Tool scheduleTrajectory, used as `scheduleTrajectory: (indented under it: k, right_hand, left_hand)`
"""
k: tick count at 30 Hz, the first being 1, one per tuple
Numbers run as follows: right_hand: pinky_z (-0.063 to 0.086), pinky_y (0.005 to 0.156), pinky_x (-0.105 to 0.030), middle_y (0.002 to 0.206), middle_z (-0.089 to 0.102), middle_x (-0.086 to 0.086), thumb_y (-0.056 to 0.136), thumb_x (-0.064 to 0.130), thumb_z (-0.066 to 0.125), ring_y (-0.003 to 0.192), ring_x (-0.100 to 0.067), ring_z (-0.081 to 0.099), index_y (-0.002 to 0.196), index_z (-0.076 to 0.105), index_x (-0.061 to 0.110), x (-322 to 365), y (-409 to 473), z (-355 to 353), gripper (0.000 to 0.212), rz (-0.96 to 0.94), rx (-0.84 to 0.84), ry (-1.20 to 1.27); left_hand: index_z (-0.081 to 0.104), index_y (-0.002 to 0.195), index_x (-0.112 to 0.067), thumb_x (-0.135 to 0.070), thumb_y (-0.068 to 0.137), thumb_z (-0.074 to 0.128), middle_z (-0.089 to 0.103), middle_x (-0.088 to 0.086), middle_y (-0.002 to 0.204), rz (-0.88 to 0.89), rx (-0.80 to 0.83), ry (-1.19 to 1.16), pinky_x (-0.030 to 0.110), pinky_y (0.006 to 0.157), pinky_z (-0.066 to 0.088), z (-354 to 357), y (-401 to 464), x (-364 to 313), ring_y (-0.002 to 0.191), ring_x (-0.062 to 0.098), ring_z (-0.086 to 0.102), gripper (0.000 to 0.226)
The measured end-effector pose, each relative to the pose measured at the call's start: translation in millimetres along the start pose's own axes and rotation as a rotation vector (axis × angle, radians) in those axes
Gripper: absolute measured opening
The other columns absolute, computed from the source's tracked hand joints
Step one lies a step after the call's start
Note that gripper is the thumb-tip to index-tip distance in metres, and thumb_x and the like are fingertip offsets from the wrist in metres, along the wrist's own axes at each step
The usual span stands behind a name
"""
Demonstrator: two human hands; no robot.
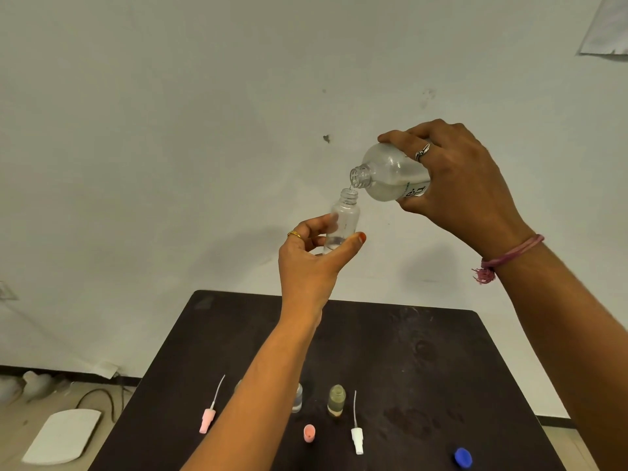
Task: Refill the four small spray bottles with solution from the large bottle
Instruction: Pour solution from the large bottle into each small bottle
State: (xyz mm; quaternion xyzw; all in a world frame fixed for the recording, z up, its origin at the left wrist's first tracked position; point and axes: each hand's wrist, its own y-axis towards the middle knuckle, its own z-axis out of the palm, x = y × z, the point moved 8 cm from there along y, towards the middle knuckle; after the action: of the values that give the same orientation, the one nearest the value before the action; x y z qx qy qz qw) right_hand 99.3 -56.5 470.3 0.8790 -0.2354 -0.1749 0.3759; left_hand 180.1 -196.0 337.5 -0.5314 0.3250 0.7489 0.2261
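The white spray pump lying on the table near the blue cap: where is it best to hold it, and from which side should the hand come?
Grip the white spray pump by its thick head, probably from above, fingers on both long sides. It lies flat on the table; its dip tube looks too slender to hold.

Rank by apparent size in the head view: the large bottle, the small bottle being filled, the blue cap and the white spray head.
1. large bottle, partly covered by the right hand
2. small bottle in the left hand
3. white spray head, counting its thin tube
4. blue cap

The last two lie nearer the camera, so their true sizes stay unsure.
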Motion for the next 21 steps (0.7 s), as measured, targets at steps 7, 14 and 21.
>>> scheduleTrajectory:
  k: [7, 14, 21]
  right_hand:
    - [0.045, 0.081, -0.042, 0.113, 0.059, -0.011, 0.063, 0.008, 0.079, 0.099, -0.033, 0.053, 0.130, 0.055, 0.021, 0.9, 0.1, 3.1, 0.071, -0.006, 0.002, -0.003]
    - [0.046, 0.081, -0.043, 0.113, 0.059, -0.012, 0.064, 0.009, 0.080, 0.099, -0.034, 0.054, 0.130, 0.055, 0.020, 0.2, 0.4, 3.5, 0.072, -0.005, 0.002, -0.004]
    - [0.045, 0.081, -0.043, 0.114, 0.059, -0.011, 0.064, 0.009, 0.080, 0.100, -0.033, 0.053, 0.130, 0.055, 0.021, 0.9, 1.3, 3.9, 0.071, -0.001, 0.004, -0.008]
  left_hand:
    - [0.065, 0.109, -0.023, -0.023, 0.069, 0.084, 0.067, -0.009, 0.106, -0.001, -0.003, -0.002, 0.004, 0.065, 0.047, -0.4, 1.4, 0.2, 0.095, 0.008, 0.064, 0.044]
    - [0.065, 0.109, -0.024, -0.024, 0.070, 0.084, 0.067, -0.010, 0.105, -0.003, -0.004, 0.002, 0.003, 0.064, 0.046, -0.1, 2.1, 0.1, 0.095, 0.008, 0.063, 0.044]
    - [0.066, 0.111, -0.020, -0.023, 0.069, 0.084, 0.068, -0.005, 0.107, 0.000, -0.009, -0.005, 0.002, 0.064, 0.045, -1.2, 1.9, 0.5, 0.096, 0.011, 0.063, 0.045]
